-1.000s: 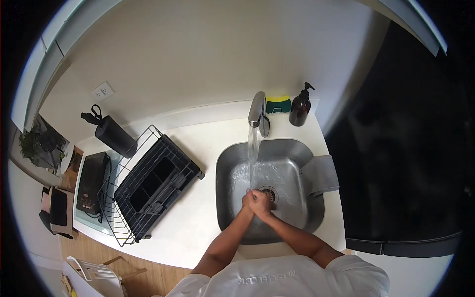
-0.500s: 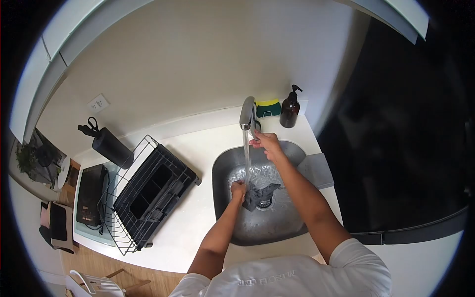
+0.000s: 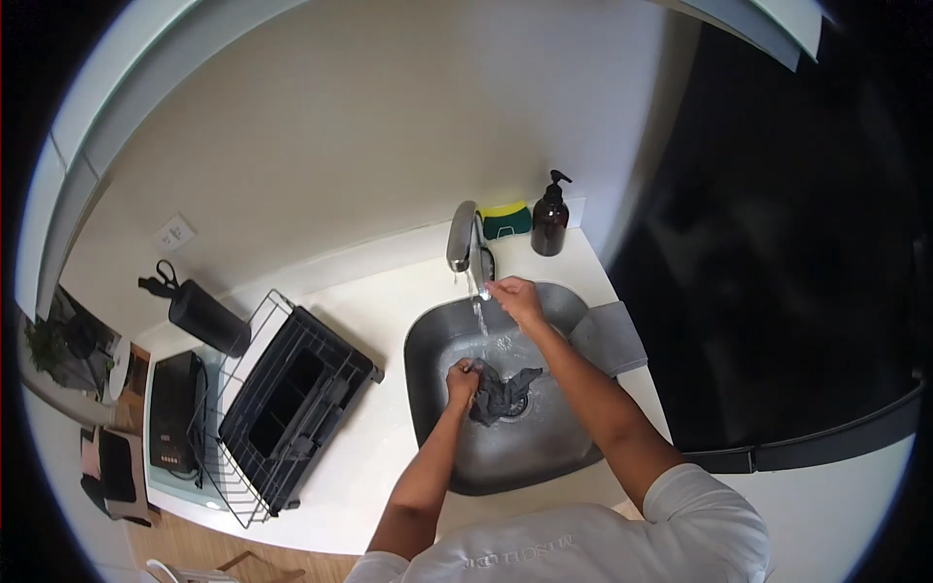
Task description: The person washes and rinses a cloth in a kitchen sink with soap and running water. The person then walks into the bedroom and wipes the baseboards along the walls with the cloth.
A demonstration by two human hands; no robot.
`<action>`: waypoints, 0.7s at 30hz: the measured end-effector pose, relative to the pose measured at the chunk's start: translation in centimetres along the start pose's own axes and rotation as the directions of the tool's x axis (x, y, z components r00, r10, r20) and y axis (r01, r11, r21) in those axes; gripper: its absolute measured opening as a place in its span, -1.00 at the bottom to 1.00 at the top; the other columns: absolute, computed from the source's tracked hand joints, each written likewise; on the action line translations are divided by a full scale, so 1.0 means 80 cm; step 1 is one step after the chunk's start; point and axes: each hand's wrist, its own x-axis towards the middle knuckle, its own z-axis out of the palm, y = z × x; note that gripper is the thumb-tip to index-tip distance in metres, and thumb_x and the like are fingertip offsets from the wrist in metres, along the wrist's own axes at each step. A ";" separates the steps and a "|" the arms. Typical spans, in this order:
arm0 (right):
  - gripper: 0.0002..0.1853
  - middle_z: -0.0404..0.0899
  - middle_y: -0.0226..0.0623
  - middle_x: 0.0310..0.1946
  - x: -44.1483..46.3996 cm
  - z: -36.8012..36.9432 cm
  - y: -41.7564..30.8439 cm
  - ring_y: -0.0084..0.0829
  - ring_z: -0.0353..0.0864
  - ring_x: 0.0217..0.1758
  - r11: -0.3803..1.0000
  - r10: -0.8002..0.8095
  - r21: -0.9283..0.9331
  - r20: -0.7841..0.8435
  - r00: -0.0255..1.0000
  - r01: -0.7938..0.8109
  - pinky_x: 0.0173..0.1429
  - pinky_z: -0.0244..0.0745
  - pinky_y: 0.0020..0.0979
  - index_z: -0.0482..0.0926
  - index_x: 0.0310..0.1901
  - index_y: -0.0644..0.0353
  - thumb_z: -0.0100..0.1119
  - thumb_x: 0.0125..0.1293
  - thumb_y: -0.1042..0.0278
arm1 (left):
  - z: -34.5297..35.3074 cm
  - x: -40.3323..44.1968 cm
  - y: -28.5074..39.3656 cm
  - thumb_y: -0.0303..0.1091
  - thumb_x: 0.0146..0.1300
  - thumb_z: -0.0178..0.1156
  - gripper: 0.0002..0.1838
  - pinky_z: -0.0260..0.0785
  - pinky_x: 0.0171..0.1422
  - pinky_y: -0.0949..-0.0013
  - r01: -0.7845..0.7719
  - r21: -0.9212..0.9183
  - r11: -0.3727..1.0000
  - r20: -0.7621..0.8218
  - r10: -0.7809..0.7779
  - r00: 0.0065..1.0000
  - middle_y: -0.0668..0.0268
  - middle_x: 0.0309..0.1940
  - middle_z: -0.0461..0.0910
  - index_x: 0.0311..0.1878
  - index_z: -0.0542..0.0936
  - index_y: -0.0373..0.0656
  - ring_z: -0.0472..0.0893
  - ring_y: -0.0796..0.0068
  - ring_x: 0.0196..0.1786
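A dark grey wet cloth (image 3: 498, 396) lies bunched over the drain of the steel sink (image 3: 466, 457). My left hand (image 3: 463, 381) is closed on the cloth's left edge. Above the sink's back rim, my right hand (image 3: 517, 299) has its fingers pinched together at the lever of the chrome faucet (image 3: 463, 238); the fingertips partly cover the lever. Water (image 3: 480, 316) drops from the spout in a thin, broken stream.
Behind the sink are a yellow and green sponge (image 3: 506, 221) and a brown pump bottle (image 3: 550, 225). A grey board (image 3: 610, 338) covers the sink's right edge. On the left stand a dish rack (image 3: 282, 389) and a black utensil holder (image 3: 209, 319).
The steady stream of water has thinned and broken up. My right hand remains by the faucet, and my left hand keeps hold of the cloth. The whole view has shifted slightly.
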 end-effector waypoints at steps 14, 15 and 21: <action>-0.08 0.24 -0.10 -0.04 0.102 -0.111 -0.101 -0.04 0.28 0.07 0.670 -0.228 -0.742 -0.202 0.953 0.002 0.10 0.27 -0.08 0.16 0.07 0.11 0.44 -0.42 0.10 | -0.023 -0.047 0.101 -0.42 0.22 0.01 -0.80 0.39 -0.09 0.42 0.447 -0.534 0.717 0.625 -0.021 0.781 0.34 -0.28 0.52 -0.08 0.41 -0.12 0.52 0.50 -0.18; -0.11 0.21 -0.10 -0.07 0.088 -0.105 -0.103 -0.04 0.28 0.06 0.666 -0.250 -0.746 -0.246 0.937 -0.018 0.05 0.30 -0.07 0.20 0.00 0.12 0.45 -0.43 0.00 | -0.025 -0.045 0.091 -0.24 0.20 0.06 -0.65 0.33 0.07 0.30 0.419 -0.606 0.676 0.546 -0.030 0.838 0.25 -0.14 0.50 0.02 0.38 -0.16 0.48 0.38 -0.04; -0.18 0.31 -0.19 -0.25 0.093 -0.159 -0.104 -0.25 0.41 -0.19 0.792 0.041 -0.610 0.092 0.995 0.023 -0.22 0.44 -0.25 0.20 0.09 0.17 0.40 -0.26 0.17 | 0.006 -0.042 0.050 0.17 0.06 0.09 -0.36 0.16 0.21 0.11 0.659 -0.704 0.266 0.662 -0.091 0.744 0.19 0.01 0.44 0.03 0.40 -0.18 0.39 0.22 0.10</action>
